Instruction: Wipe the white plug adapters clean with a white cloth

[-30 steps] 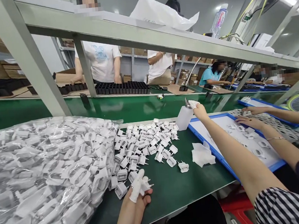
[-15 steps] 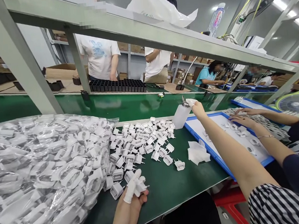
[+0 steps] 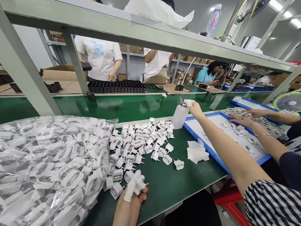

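My left hand [image 3: 133, 196] rests near the front edge of the green table [image 3: 168, 189], fingers closed around a white plug adapter [image 3: 140, 185]; one finger wears a white cot. My right hand [image 3: 194, 108] is stretched forward, holding a white cloth pressed on the top of a translucent dispenser bottle [image 3: 179, 116]. Several loose white plug adapters [image 3: 143, 144] lie spread between the hands. A crumpled white wipe [image 3: 196, 152] lies beside a blue-rimmed white tray [image 3: 201, 143].
A large clear bag of white adapters [image 3: 39, 173] fills the left. A co-worker's hands [image 3: 243, 120] work over the tray at right. Beyond a grey frame [image 3: 26, 64] runs a green conveyor [image 3: 128, 106]; people stand behind black trays [image 3: 116, 87]. A small fan [image 3: 294, 101] sits far right.
The view has shifted slightly right and up, so everything slid left. Both hands keep their hold and place; the co-worker's hands moved a little over the tray.
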Available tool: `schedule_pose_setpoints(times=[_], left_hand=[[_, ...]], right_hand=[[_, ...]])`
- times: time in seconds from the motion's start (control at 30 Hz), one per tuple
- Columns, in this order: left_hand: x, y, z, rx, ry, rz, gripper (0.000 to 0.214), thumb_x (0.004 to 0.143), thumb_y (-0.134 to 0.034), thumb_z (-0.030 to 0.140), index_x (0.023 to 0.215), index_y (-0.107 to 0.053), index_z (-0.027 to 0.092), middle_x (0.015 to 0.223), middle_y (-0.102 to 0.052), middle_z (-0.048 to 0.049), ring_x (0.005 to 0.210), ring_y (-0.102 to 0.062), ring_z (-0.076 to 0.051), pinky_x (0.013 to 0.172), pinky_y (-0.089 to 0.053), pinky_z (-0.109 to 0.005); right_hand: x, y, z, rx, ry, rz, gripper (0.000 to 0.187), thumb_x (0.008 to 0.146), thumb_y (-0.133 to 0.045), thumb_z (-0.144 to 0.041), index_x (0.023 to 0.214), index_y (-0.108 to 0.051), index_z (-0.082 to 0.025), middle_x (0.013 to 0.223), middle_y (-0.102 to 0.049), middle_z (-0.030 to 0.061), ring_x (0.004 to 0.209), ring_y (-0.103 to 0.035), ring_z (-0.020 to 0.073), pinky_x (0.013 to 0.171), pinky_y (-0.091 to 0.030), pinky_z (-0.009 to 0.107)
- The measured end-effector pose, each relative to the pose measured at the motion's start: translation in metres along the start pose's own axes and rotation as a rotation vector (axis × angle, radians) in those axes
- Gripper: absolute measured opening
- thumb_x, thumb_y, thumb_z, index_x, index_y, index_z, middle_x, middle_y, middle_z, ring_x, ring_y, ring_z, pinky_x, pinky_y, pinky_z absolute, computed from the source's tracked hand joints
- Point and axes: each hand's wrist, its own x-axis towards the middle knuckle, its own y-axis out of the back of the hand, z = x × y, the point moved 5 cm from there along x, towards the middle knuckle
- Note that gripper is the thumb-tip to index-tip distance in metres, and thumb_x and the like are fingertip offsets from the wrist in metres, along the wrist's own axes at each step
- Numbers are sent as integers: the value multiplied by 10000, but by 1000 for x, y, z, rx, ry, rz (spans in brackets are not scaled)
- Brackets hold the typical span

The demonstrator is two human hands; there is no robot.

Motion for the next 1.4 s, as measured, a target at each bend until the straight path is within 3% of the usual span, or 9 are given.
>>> schedule_pose_setpoints(times=[0.37,0.5,0.63,0.73,0.83,1.03,1.17,1.27,1.4], left_hand=[[-11,-6,4,47,-55,-74,430,555,-750,213,966,-638,161,816,-674,-73,734,-642,-195,566,-491,-225],[-14,-12,5,-16,-31,-27,288,556,-757,227,811,-646,151,751,-665,-51,613,-617,-140,457,-444,-175],[-18,-24,4,-116,-21,-40,262,536,-771,205,747,-634,133,638,-633,-18,482,-527,-69,388,-382,-134],[-23,-30,0,-131,-13,-57,293,498,-795,224,721,-634,124,605,-623,-12,481,-525,-68,408,-411,-135],[-30,-32,-5,-96,-18,-61,379,448,-816,282,747,-644,125,685,-661,-36,568,-595,-117,484,-479,-175],[-40,-38,-9,-112,-140,-97,443,384,-840,228,776,-650,150,722,-683,-14,614,-621,-112,570,-499,-166],[-47,-39,-21,-17,-201,-159,376,482,-800,277,819,-656,192,608,-665,18,345,-514,-71,330,-400,-159],[-50,-37,-27,64,-272,-195,357,505,-784,309,833,-664,232,660,-688,12,271,-456,-58,254,-338,-166],[-52,-33,-14,260,-517,-184,364,446,-809,190,787,-691,241,868,-705,-32,666,-661,-171,630,-543,-250]], right_hand=[[-26,19,-34,236,79,128,249,830,-442,-291,936,-605,-135,1129,-588,110,1126,-481,225,982,-331,380],[-102,12,-50,500,85,-14,321,815,-402,-376,1011,-580,-196,1098,-604,80,1058,-543,224,873,-436,378],[-212,-5,-51,779,-153,-273,284,719,-547,-450,925,-606,-265,946,-647,45,786,-619,190,670,-500,335],[-278,-18,-50,845,-296,-389,319,707,-568,-486,882,-630,-227,614,-590,4,469,-487,117,460,-425,268],[-316,-32,-53,889,-370,-456,295,725,-563,-464,822,-638,-196,536,-497,-26,415,-368,79,390,-309,229],[-341,-55,-69,1093,-422,-621,221,737,-575,-390,767,-593,-172,484,-416,-59,389,-293,51,372,-249,205],[-353,-59,-70,1311,-538,-529,209,711,-599,-380,688,-553,-177,471,-398,-64,392,-281,51,381,-264,207],[-364,-55,-68,1281,-585,-414,214,732,-578,-370,649,-527,-179,489,-409,-53,437,-317,66,420,-297,219],[-374,-47,-65,1105,-578,-437,195,755,-544,-372,781,-559,-180,506,-428,-46,470,-363,86,465,-303,233]])
